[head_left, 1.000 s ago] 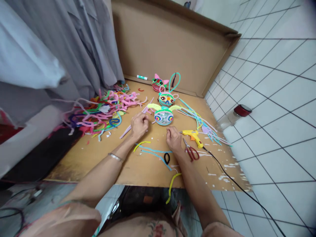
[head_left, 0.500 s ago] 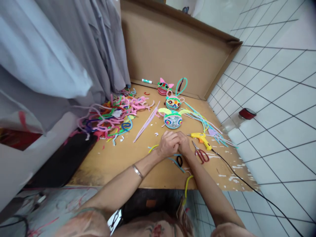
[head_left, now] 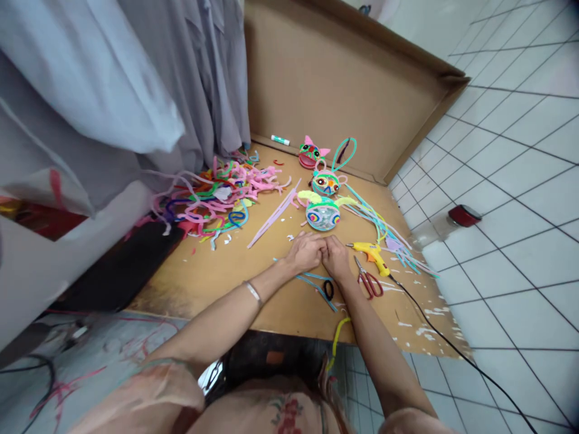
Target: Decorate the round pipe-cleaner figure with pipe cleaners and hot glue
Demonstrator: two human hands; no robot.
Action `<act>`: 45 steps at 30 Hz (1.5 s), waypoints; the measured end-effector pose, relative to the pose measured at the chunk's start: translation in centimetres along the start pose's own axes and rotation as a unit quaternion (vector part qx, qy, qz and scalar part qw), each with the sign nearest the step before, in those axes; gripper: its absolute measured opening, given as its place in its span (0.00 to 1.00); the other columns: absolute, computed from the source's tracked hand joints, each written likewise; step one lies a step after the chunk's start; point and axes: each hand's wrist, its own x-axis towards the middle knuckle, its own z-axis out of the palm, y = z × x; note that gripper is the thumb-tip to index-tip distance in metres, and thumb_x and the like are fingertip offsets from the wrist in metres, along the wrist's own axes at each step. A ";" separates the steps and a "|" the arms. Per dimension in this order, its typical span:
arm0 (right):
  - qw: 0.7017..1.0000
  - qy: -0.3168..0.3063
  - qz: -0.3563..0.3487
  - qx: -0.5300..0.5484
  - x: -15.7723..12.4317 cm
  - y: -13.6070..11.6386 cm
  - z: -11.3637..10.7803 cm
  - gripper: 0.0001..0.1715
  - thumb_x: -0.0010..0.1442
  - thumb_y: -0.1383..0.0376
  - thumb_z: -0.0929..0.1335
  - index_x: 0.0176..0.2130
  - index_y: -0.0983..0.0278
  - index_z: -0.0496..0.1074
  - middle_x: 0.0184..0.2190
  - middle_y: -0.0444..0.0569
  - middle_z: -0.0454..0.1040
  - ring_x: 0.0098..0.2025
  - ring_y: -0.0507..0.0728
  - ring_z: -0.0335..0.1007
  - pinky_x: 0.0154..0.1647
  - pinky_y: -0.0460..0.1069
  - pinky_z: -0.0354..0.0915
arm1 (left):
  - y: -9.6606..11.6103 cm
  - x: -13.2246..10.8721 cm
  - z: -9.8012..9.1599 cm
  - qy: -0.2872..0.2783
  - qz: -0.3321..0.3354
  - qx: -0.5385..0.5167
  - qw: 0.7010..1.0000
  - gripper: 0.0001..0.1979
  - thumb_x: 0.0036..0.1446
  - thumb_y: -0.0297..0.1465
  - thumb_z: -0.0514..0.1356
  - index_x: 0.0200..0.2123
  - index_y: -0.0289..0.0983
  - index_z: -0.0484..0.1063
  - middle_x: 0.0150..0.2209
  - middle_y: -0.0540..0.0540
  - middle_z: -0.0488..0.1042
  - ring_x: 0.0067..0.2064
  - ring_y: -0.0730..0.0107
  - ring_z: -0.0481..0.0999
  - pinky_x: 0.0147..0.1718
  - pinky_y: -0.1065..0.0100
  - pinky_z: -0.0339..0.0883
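Note:
My left hand (head_left: 305,252) and my right hand (head_left: 335,257) meet knuckle to knuckle over the wooden board (head_left: 235,283), both with fingers curled in. What they pinch between them is hidden. Just beyond them lies a round pipe-cleaner face (head_left: 322,214) with yellow-green ears. Under my wrists lie light blue pipe cleaners (head_left: 314,284) and a small black loop (head_left: 328,290). A yellow pipe cleaner (head_left: 337,334) hangs over the near edge.
A yellow glue gun (head_left: 371,252) and red scissors (head_left: 368,280) lie right of my hands, a black cord (head_left: 452,349) trailing off. A heap of coloured pipe cleaners (head_left: 212,199) sits at left. Two more faces (head_left: 323,181), a marker (head_left: 280,140), cardboard wall and a red-lidded jar (head_left: 452,220) stand behind.
My hands, apart a second ago, came together in front of the round face and stay joined. The view has swung slightly left.

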 end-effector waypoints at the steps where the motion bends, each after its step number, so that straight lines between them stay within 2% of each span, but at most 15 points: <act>1: 1.000 -0.006 0.002 0.005 0.0 0.0 0.0 0.12 0.59 0.73 0.59 0.30 0.62 0.68 0.29 0.50 0.70 0.34 0.57 0.63 0.35 0.48 0.58 | 0.0 0.0 0.0 -0.002 -0.001 0.001 1.000 0.10 0.51 0.23 0.53 0.29 0.39 0.74 0.32 0.45 0.76 0.40 0.61 0.73 0.40 0.60 0.59; 5: 0.999 -0.025 0.026 0.018 0.1 0.0 0.0 0.12 0.59 0.72 0.59 0.33 0.63 0.70 0.32 0.52 0.72 0.36 0.57 0.66 0.37 0.49 0.61 | -0.2 0.1 0.2 0.001 0.000 0.002 1.000 0.11 0.50 0.22 0.53 0.29 0.39 0.75 0.33 0.46 0.78 0.40 0.62 0.74 0.41 0.60 0.59; 8: 0.998 -0.010 0.038 0.045 0.2 -0.1 -0.5 0.14 0.59 0.73 0.58 0.35 0.63 0.71 0.34 0.52 0.73 0.37 0.57 0.68 0.40 0.49 0.63 | -0.4 0.3 0.3 -0.005 0.003 0.007 1.000 0.12 0.50 0.22 0.53 0.29 0.38 0.75 0.33 0.46 0.78 0.40 0.62 0.74 0.40 0.60 0.60; 12: 0.993 0.081 0.042 0.079 0.3 -0.6 -2.4 0.16 0.61 0.73 0.57 0.39 0.63 0.71 0.36 0.51 0.73 0.41 0.56 0.69 0.45 0.50 0.64 | -0.6 0.3 0.2 -0.008 0.001 0.008 1.000 0.12 0.50 0.22 0.53 0.30 0.39 0.76 0.33 0.46 0.78 0.40 0.61 0.75 0.40 0.61 0.61; 15: 0.986 0.137 0.043 0.086 0.6 -0.8 -4.3 0.15 0.62 0.71 0.57 0.39 0.62 0.70 0.35 0.51 0.73 0.40 0.56 0.69 0.44 0.50 0.65 | -0.7 0.2 0.1 -0.009 0.002 0.007 1.000 0.12 0.50 0.23 0.53 0.31 0.39 0.76 0.33 0.46 0.79 0.39 0.61 0.75 0.40 0.61 0.60; 18: 0.985 0.148 0.048 0.077 1.3 0.4 -6.1 0.15 0.61 0.71 0.57 0.38 0.62 0.71 0.35 0.51 0.74 0.40 0.57 0.69 0.45 0.51 0.65 | -0.8 0.1 0.1 -0.009 0.010 0.008 1.000 0.12 0.50 0.23 0.53 0.31 0.39 0.76 0.33 0.46 0.79 0.40 0.61 0.75 0.40 0.60 0.60; 21: 0.983 0.157 0.082 0.045 1.8 3.5 -7.7 0.14 0.59 0.70 0.59 0.37 0.63 0.72 0.36 0.52 0.75 0.41 0.58 0.70 0.47 0.53 0.65 | -0.8 0.1 0.2 -0.005 0.022 0.012 1.000 0.12 0.50 0.22 0.53 0.31 0.39 0.75 0.33 0.45 0.78 0.39 0.61 0.74 0.40 0.60 0.60; 24: 0.972 0.122 0.203 -0.006 2.1 7.6 -9.4 0.15 0.56 0.70 0.60 0.37 0.66 0.73 0.36 0.52 0.77 0.39 0.58 0.71 0.46 0.53 0.65 | -0.8 0.1 0.3 -0.005 0.031 0.018 0.999 0.11 0.50 0.23 0.53 0.31 0.39 0.75 0.33 0.45 0.78 0.39 0.61 0.74 0.40 0.60 0.59; 26: 0.947 0.082 0.306 -0.060 2.2 10.2 -10.6 0.18 0.57 0.70 0.59 0.41 0.68 0.74 0.38 0.55 0.78 0.40 0.59 0.72 0.45 0.52 0.66 | -0.7 0.1 0.3 -0.006 0.036 0.020 0.999 0.12 0.50 0.22 0.53 0.31 0.38 0.75 0.33 0.45 0.78 0.39 0.61 0.74 0.41 0.59 0.59; 28: 0.921 0.031 0.367 -0.124 2.3 12.3 -11.5 0.21 0.57 0.70 0.59 0.46 0.69 0.73 0.44 0.57 0.77 0.45 0.60 0.72 0.48 0.52 0.65 | -0.7 0.0 0.3 -0.006 0.037 0.019 0.999 0.11 0.50 0.22 0.53 0.30 0.38 0.75 0.33 0.45 0.78 0.39 0.61 0.74 0.41 0.59 0.58; 33: 0.908 0.002 0.393 -0.143 2.4 15.3 -11.9 0.26 0.57 0.67 0.63 0.54 0.72 0.70 0.54 0.65 0.72 0.56 0.65 0.67 0.56 0.57 0.61 | -0.8 0.0 0.3 -0.011 0.038 0.018 0.999 0.11 0.50 0.22 0.53 0.30 0.39 0.75 0.33 0.45 0.78 0.38 0.62 0.73 0.40 0.60 0.58; 37: 0.904 -0.076 0.388 -0.161 1.9 17.0 -11.1 0.38 0.55 0.59 0.68 0.63 0.66 0.61 0.63 0.64 0.62 0.64 0.70 0.56 0.61 0.66 0.54 | -0.9 -0.1 0.5 -0.015 0.040 0.019 0.999 0.12 0.49 0.21 0.53 0.30 0.39 0.75 0.32 0.45 0.78 0.39 0.62 0.73 0.40 0.61 0.58; 40: 0.889 -0.108 0.409 -0.176 1.6 17.9 -11.0 0.33 0.55 0.58 0.69 0.59 0.65 0.67 0.56 0.64 0.70 0.60 0.70 0.62 0.59 0.67 0.55 | -1.0 -0.1 0.6 -0.019 0.040 0.017 0.999 0.12 0.49 0.21 0.53 0.31 0.39 0.75 0.33 0.46 0.78 0.39 0.62 0.73 0.41 0.61 0.59; 43: 0.878 -0.082 0.432 -0.186 1.2 18.2 -11.3 0.21 0.58 0.61 0.66 0.48 0.67 0.75 0.46 0.63 0.77 0.50 0.66 0.71 0.53 0.60 0.61 | -1.0 0.0 0.6 -0.022 0.041 0.010 0.999 0.12 0.49 0.21 0.53 0.31 0.39 0.75 0.33 0.46 0.78 0.39 0.62 0.74 0.41 0.61 0.59; 45: 0.877 -0.057 0.438 -0.188 0.8 18.2 -11.8 0.20 0.60 0.61 0.63 0.47 0.69 0.75 0.44 0.62 0.78 0.45 0.63 0.72 0.46 0.54 0.64 | -1.0 0.0 0.6 -0.022 0.040 0.007 0.999 0.12 0.49 0.22 0.53 0.31 0.39 0.75 0.33 0.46 0.78 0.39 0.62 0.74 0.41 0.61 0.59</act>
